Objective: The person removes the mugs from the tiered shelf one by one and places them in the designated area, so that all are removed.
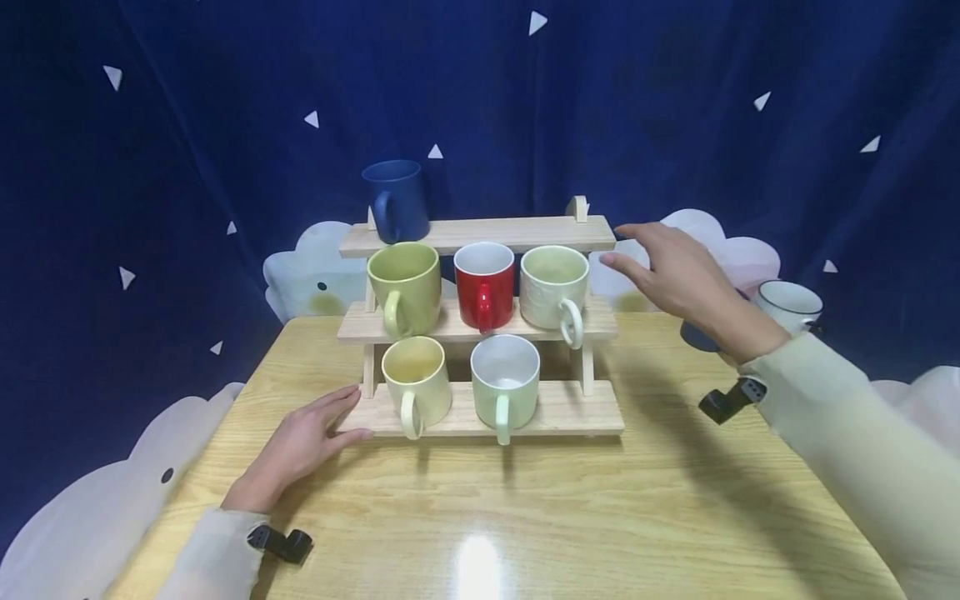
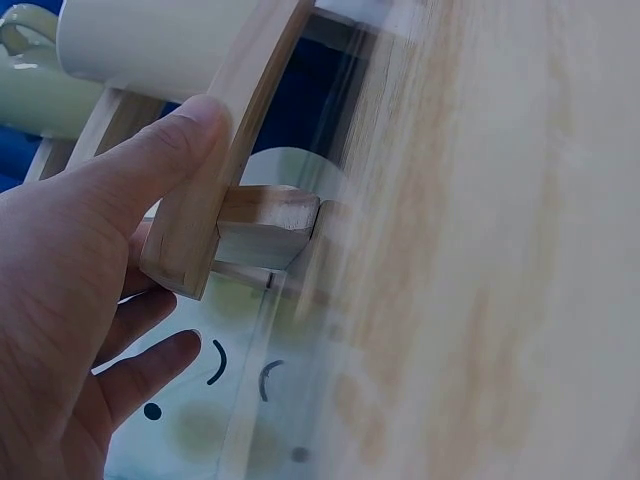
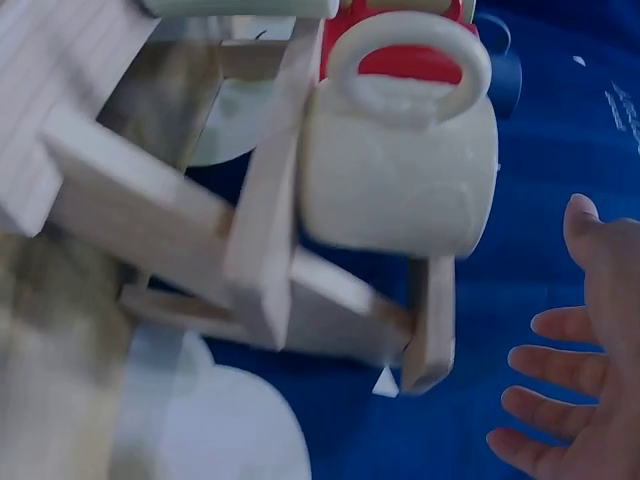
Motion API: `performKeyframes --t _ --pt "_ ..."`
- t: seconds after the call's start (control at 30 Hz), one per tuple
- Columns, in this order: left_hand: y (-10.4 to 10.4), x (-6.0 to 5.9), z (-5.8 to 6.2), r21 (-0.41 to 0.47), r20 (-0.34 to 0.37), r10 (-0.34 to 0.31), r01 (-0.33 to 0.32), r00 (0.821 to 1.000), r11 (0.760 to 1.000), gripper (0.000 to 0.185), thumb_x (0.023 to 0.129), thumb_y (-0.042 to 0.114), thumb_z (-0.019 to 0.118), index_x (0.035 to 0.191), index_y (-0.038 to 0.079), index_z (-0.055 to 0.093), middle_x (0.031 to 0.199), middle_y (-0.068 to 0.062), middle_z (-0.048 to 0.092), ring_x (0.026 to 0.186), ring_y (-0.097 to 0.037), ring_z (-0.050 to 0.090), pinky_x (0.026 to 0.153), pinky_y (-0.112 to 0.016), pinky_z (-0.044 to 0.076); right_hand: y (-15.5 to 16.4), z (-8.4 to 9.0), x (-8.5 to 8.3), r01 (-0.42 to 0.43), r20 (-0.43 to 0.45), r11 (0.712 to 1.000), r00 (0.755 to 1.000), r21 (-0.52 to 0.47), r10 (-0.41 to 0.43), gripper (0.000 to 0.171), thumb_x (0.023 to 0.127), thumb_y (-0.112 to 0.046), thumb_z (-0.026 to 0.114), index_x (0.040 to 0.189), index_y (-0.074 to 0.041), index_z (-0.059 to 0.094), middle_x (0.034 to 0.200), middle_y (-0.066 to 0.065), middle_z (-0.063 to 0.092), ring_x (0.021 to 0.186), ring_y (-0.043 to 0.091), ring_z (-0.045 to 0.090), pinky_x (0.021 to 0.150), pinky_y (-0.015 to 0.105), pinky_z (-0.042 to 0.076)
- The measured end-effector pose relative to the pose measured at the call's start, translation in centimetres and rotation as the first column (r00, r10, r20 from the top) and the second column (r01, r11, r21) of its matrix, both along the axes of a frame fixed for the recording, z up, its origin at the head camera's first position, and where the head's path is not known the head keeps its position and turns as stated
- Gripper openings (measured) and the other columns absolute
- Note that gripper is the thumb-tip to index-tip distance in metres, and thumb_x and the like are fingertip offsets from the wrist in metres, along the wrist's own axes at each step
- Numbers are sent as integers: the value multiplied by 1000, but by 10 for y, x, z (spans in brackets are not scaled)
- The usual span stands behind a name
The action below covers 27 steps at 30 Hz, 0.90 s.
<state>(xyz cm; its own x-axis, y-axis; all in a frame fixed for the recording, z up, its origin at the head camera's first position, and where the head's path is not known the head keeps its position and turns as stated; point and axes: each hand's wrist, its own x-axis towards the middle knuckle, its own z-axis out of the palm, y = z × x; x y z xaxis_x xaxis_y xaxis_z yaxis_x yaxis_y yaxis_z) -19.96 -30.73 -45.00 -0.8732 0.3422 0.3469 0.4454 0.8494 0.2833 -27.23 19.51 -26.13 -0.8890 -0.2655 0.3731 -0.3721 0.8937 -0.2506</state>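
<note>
We see the wooden rack (image 1: 480, 408) centre frame on the table (image 1: 600, 517), six mugs shelved: one on top, three in the middle, two below. Bottom-right slot looks free. A white mug (image 1: 787, 304) waits unshelved, far right. Right hand (image 1: 686, 279) hovers empty, fingers spread; left hand (image 1: 307, 437) rests flat against the rack's base.
</note>
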Motion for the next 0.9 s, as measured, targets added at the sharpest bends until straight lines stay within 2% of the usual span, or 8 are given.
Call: performKeyframes --t 0.27,0.57,0.9 --pt "1 0 1 5 8 0 0 1000 1000 75 83 54 72 137 5 57 141 -10 54 125 -34 53 103 -52 43 -39 22 -5 -43 7 999 999 26 43 74 96 -63 44 142 -5 49 143 20 49 132 40 42 107 59 33" --pt "-1 -1 1 4 7 5 -5 1000 1000 75 83 55 71 137 5 57 141 -10 54 125 -34 53 102 -52 44 -87 34 -15 -112 8 992 994 51 112 72 94 -62 49 141 -7 52 141 15 53 134 36 43 109 54 34" --pt "-1 -2 -1 10 3 -11 11 1000 1000 75 83 55 72 136 4 57 141 -11 53 126 -35 52 104 -52 42 -143 45 -24 -109 100 994 989 25 106 71 94 -63 48 144 -13 49 144 9 51 134 29 44 110 49 36"
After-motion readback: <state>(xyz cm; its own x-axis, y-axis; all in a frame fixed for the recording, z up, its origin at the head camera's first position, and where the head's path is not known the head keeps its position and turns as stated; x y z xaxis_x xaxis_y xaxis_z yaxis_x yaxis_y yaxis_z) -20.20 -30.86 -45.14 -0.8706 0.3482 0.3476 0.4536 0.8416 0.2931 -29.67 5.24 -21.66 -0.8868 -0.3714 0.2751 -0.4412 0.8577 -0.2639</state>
